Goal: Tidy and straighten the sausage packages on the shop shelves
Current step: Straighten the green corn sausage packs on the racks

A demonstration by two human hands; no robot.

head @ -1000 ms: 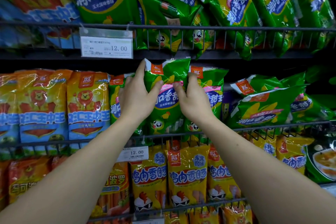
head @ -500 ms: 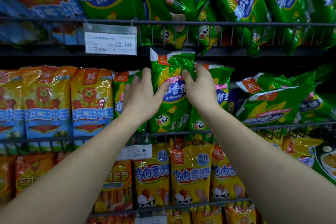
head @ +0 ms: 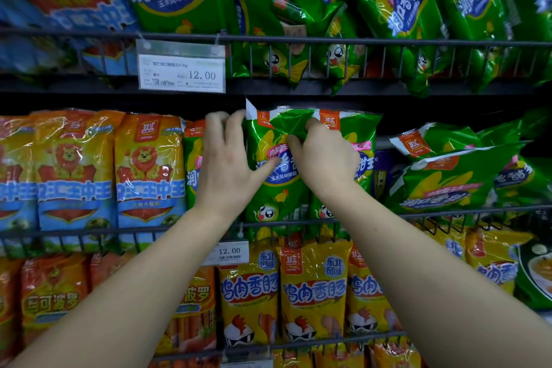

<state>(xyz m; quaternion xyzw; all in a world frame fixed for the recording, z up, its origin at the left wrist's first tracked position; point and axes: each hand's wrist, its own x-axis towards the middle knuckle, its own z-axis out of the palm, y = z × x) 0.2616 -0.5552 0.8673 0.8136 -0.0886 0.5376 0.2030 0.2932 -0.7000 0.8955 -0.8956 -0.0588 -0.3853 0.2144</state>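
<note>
A green corn-sausage package (head: 276, 188) stands upright in the middle shelf, behind the wire rail (head: 448, 210). My left hand (head: 225, 167) grips its left edge, thumb on the front and fingers behind. My right hand (head: 324, 158) pinches its upper right part, fingers curled into the wrapper near the top. A second green package (head: 363, 140) stands just behind and right of it, and a third (head: 192, 164) stands left of it, partly hidden by my left hand.
Green packages (head: 448, 179) lie toppled at the right of the middle shelf. Orange-and-blue lion packages (head: 149, 170) stand in a row on the left. The top shelf holds leaning green packages (head: 400, 0) and a price tag (head: 181, 73). Yellow chicken-sausage packs (head: 313, 293) fill the lower shelf.
Both hands slid up the green package towards its top. The package stands straighter, its top close under the upper shelf.
</note>
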